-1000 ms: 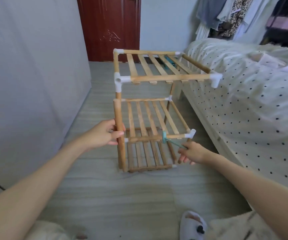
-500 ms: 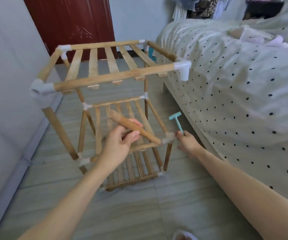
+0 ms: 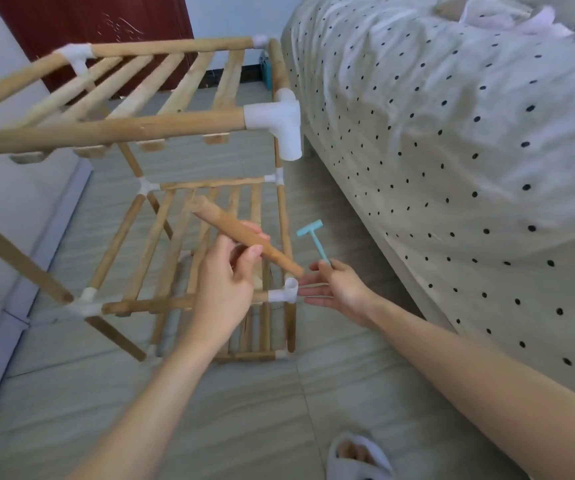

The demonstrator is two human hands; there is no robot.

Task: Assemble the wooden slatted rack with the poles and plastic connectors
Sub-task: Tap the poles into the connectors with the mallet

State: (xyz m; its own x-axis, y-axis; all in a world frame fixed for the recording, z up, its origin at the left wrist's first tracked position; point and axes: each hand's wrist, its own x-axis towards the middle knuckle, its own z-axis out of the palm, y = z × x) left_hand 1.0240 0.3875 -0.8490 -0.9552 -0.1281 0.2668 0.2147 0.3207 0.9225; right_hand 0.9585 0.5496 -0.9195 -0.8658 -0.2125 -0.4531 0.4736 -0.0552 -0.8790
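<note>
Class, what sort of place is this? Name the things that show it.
Most likely a bedroom: a bed with a white, black-dotted cover, a dark red wooden door and a grey tiled floor.

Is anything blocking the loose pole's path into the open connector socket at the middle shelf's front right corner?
Nothing visible does. The pole, gripped by the left hand, has its lower end just above the open socket. The right hand with the small hammer sits beside it.

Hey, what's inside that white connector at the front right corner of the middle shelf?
The white connector has its upward socket open; nothing is seated in it. The left hand holds a loose pole with its tip just above. How deep the socket goes cannot be seen.
</note>
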